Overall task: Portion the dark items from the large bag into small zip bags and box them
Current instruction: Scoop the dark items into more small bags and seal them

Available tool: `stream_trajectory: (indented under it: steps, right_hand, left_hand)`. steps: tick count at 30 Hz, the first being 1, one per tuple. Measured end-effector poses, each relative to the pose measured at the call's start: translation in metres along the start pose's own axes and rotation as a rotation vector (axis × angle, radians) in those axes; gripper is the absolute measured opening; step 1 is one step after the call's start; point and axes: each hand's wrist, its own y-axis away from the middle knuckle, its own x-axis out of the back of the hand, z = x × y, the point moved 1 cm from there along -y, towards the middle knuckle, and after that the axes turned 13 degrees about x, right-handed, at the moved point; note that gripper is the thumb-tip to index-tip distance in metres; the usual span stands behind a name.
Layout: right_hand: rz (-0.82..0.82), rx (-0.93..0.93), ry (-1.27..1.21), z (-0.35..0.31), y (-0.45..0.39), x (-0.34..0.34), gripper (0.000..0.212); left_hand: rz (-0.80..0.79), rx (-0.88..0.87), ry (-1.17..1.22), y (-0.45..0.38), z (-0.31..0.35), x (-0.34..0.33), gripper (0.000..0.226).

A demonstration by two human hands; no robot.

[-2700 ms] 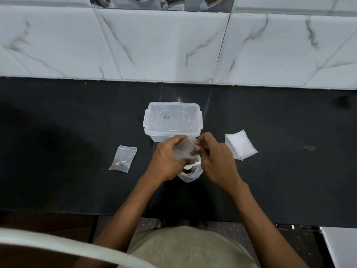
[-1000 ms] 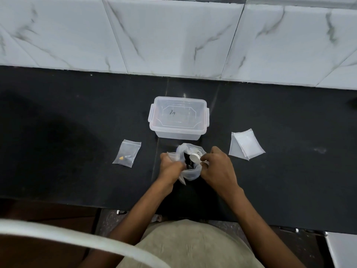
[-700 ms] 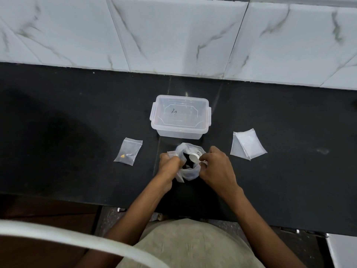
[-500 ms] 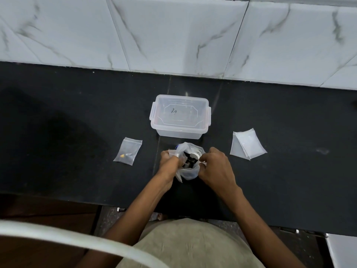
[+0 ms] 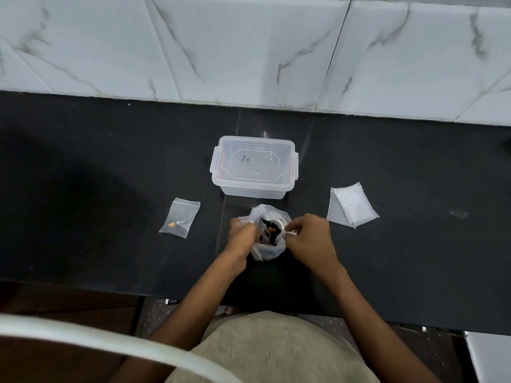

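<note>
Large bag (image 5: 269,248) of dark items (image 5: 272,233) at frame centre near counter (image 5: 110,167) front edge, left hand (image 5: 243,239) gripping its rim, right hand (image 5: 309,239) pinching a white spoon (image 5: 287,232), lidded box (image 5: 253,167) just above, bare counter either side.

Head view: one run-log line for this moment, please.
left hand holds large bag | right hand scoops with spoon | box lidded

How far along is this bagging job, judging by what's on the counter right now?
Early on. One small zip bag lies filled beside the lidded plastic box, not yet boxed. In hand: the left hand grips the large bag open while the right hand works a white spoon among the dark items. Left: a stack of empty zip bags to fill, then boxing everything.
</note>
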Motion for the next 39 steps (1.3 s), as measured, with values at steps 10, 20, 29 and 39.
stream_trajectory:
  steps: [10, 20, 29, 39]
  right_hand:
    - [0.09, -0.421, -0.591, 0.021, 0.005, 0.012, 0.003]
    - [0.142, -0.27, -0.378, 0.017, 0.01, 0.004, 0.003]
    - [0.106, 0.138, 0.012, 0.003, 0.012, -0.011, 0.011]
    - [0.178, -0.447, -0.756, 0.033, 0.014, 0.0, 0.002]
  left_hand:
    - [-0.014, -0.036, -0.02, -0.003, -0.006, 0.006, 0.026]
    - [-0.056, -0.113, -0.067, 0.001, -0.007, 0.002, 0.027]
    - [-0.053, -0.14, -0.011, 0.003, -0.01, 0.006, 0.029]
    - [-0.045, -0.146, -0.02, 0.0, -0.009, 0.013, 0.025]
